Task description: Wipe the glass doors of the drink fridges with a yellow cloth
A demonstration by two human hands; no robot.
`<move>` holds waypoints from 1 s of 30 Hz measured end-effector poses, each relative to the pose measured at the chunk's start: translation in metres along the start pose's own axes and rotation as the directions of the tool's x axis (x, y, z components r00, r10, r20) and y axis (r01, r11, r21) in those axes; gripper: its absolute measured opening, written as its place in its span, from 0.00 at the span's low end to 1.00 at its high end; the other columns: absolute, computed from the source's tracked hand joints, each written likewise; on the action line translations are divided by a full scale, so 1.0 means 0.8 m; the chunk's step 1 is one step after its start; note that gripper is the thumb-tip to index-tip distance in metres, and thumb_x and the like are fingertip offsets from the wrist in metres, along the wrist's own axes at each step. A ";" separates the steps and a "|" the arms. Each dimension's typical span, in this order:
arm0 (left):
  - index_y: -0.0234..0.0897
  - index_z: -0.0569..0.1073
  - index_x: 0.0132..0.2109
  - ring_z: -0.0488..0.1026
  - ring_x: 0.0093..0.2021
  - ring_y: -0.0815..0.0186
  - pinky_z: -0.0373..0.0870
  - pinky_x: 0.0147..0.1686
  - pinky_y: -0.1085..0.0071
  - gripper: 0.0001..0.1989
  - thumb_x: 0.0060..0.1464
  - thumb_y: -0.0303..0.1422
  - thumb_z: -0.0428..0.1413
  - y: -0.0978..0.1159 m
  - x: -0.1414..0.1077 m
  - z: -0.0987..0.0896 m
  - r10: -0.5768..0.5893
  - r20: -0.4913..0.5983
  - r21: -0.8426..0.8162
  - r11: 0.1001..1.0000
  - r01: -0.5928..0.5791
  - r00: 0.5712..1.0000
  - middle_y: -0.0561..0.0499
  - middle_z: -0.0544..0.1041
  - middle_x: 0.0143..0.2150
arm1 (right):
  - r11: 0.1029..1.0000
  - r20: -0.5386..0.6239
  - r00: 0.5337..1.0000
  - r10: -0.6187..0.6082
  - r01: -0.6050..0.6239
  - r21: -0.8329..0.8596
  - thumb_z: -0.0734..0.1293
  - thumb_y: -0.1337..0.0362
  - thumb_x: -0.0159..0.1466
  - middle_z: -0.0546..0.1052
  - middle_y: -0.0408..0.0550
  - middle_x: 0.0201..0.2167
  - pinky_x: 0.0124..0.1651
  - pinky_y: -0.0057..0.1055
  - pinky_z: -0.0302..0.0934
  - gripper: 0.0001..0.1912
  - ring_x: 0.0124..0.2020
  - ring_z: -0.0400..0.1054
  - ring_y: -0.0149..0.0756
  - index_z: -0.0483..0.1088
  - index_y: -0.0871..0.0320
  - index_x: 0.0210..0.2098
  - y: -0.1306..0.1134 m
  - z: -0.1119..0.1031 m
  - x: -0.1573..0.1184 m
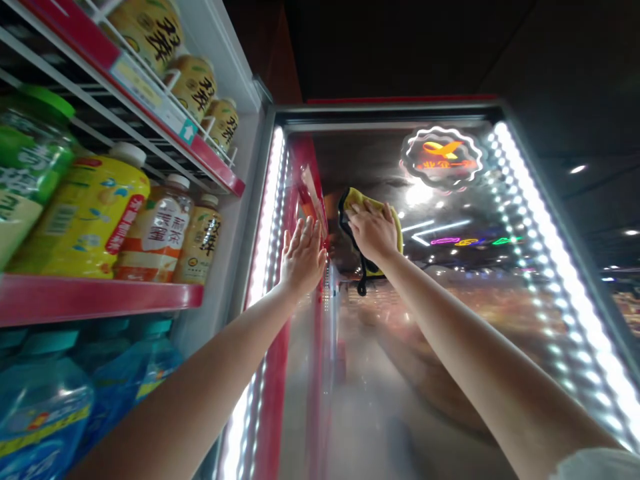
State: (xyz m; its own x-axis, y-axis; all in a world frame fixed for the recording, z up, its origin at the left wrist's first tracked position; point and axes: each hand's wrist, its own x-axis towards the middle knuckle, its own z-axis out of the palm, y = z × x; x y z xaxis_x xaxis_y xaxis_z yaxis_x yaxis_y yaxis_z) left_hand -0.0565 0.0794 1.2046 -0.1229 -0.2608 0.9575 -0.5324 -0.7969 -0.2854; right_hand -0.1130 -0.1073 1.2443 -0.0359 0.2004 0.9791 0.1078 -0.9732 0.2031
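Observation:
My right hand (374, 230) is pressed over a yellow cleaning cloth (396, 223) with a dark edge, holding it against the glass door (430, 320). A small black loop (362, 287) hangs from the cloth's lower edge. To the left, my left hand (302, 257) is raised with its fingers stretched out, at the glass near the door's left light strip. It holds nothing. Both arms reach up and forward. The cloth's underside is hidden.
Left of the door, fridge shelves (100, 300) hold several drinks, among them a yellow bottle (85, 213) and blue bottles (45, 400). A bright light strip (565, 287) lines the door's right side. A round logo (443, 159) shows near the top. The glass carries reflections.

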 end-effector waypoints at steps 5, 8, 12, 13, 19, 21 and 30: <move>0.38 0.53 0.74 0.48 0.76 0.50 0.45 0.73 0.42 0.32 0.67 0.38 0.46 0.015 -0.009 0.007 0.026 0.015 -0.012 1.000 -0.025 1.000 0.43 0.53 0.76 | 0.992 -0.019 0.996 0.091 -0.093 -0.089 0.57 0.62 0.71 0.62 0.52 0.71 0.72 0.70 0.36 0.27 0.73 0.49 0.60 0.62 0.52 0.69 0.001 -0.008 -0.054; 0.41 0.53 0.74 0.48 0.76 0.50 0.44 0.73 0.40 0.32 0.66 0.38 0.46 0.027 -0.001 0.016 0.031 -0.022 -0.021 0.999 -0.032 0.999 0.44 0.54 0.76 | 0.995 0.049 0.998 -0.038 0.042 -0.089 0.57 0.60 0.72 0.62 0.47 0.72 0.72 0.68 0.37 0.27 0.74 0.48 0.57 0.61 0.46 0.69 0.000 -0.010 -0.053; 0.39 0.51 0.75 0.47 0.76 0.50 0.43 0.73 0.40 0.34 0.66 0.37 0.47 0.054 0.018 0.026 0.048 -0.008 -0.039 0.998 -0.049 0.999 0.44 0.53 0.77 | 0.993 0.010 0.999 0.032 -0.031 -0.113 0.55 0.61 0.73 0.64 0.44 0.70 0.71 0.69 0.38 0.25 0.73 0.50 0.56 0.64 0.43 0.67 0.050 -0.028 -0.023; 0.38 0.51 0.75 0.47 0.76 0.50 0.43 0.73 0.40 0.34 0.66 0.37 0.47 0.059 0.020 0.027 0.055 0.006 -0.042 0.998 -0.055 0.998 0.44 0.52 0.77 | 0.989 -0.017 0.996 0.083 -0.084 -0.124 0.55 0.61 0.73 0.65 0.45 0.70 0.71 0.68 0.41 0.25 0.73 0.51 0.56 0.65 0.45 0.67 0.065 -0.034 -0.024; 0.40 0.53 0.74 0.49 0.76 0.51 0.43 0.73 0.40 0.31 0.67 0.38 0.45 0.075 0.014 0.033 0.064 -0.038 -0.061 0.996 -0.066 0.997 0.44 0.54 0.76 | 0.965 -0.050 0.983 0.176 -0.182 -0.188 0.57 0.64 0.70 0.65 0.49 0.70 0.67 0.62 0.52 0.27 0.72 0.53 0.57 0.67 0.49 0.66 0.074 -0.044 -0.075; 0.40 0.54 0.74 0.50 0.76 0.51 0.41 0.73 0.40 0.31 0.67 0.37 0.45 0.082 0.016 0.038 0.067 -0.075 -0.063 0.995 -0.072 0.995 0.44 0.55 0.76 | 0.979 0.033 0.997 0.068 -0.060 -0.194 0.57 0.63 0.71 0.64 0.44 0.71 0.69 0.59 0.50 0.27 0.73 0.52 0.53 0.64 0.45 0.68 0.067 -0.044 -0.070; 0.38 0.54 0.74 0.51 0.76 0.50 0.41 0.73 0.39 0.32 0.65 0.37 0.47 0.123 0.015 0.052 0.116 -0.073 -0.123 0.985 -0.124 0.991 0.43 0.55 0.76 | 0.921 -0.178 0.934 0.311 -0.342 -0.185 0.56 0.63 0.71 0.66 0.48 0.69 0.70 0.59 0.50 0.25 0.71 0.56 0.53 0.68 0.51 0.65 0.136 -0.066 -0.073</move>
State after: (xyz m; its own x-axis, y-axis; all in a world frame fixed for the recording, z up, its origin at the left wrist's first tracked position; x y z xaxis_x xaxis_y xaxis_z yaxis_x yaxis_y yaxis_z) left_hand -0.0755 -0.0245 1.1862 -0.2447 -0.3109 0.9184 -0.6118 -0.6853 -0.3950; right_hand -0.1520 -0.2307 1.2082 -0.1766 -0.1360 0.9748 -0.0726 -0.9859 -0.1507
